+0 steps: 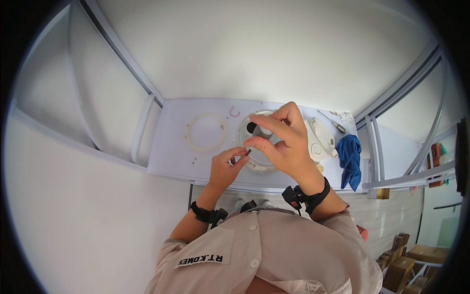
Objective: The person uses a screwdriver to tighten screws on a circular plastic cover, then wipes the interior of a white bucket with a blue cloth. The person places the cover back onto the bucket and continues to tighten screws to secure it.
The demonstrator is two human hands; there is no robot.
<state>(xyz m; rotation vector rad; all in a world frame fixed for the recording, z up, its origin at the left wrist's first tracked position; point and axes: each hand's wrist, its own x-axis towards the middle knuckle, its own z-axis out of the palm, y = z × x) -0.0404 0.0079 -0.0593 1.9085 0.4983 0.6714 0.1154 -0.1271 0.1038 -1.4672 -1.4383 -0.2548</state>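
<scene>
My left hand [226, 165] is closed in a pinch on a small dark piece [248, 152], too small to name, at the near left side of a round, clear-and-white housing [240, 134]. Over that housing, nearer to me, is my right hand [288, 139], its thumb and forefinger apart in a C shape. Through the gap between them show a grey cylinder [262, 132] and a dark round spot inside the housing. I see nothing gripped in the right hand, which hides much of the housing's right side.
On the white table [171, 142] lie a cream ring [189, 139] and a thin pinkish loop [235, 115] at left. To the right are a white appliance part [320, 142], a screwdriver [338, 126] and a blue cloth [348, 159]. Light metal frames [142, 130] stand at both sides.
</scene>
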